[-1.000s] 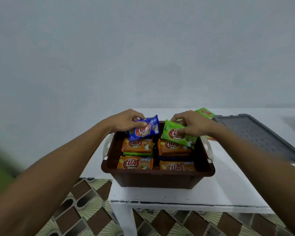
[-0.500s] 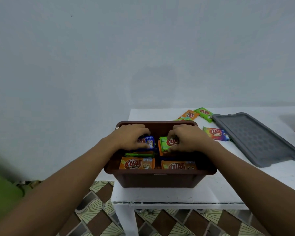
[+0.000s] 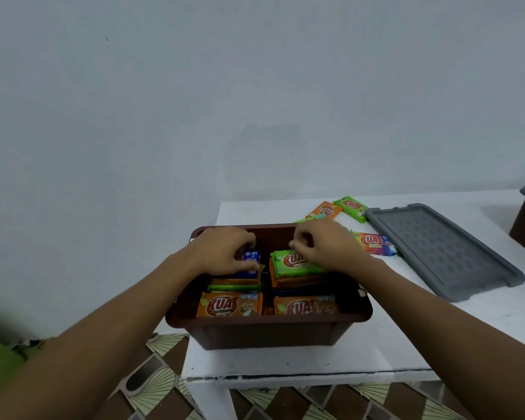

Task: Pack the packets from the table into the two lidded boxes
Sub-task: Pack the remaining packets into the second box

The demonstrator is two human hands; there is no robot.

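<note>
Both hands palm-down in brown box (image 3: 267, 331); left hand (image 3: 225, 250) fingers grasping blue packet (image 3: 250, 259), right hand (image 3: 322, 247) fingers curled, released.

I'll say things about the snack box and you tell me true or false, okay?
1. Both hands are inside the brown box. True: left hand, right hand.
2. The grey lid is on the box. False: it lies on the table.
3. The right hand rests on a green packet. True.
4. No packets remain on the table. False: the rainbow packet and others lie there.
</note>
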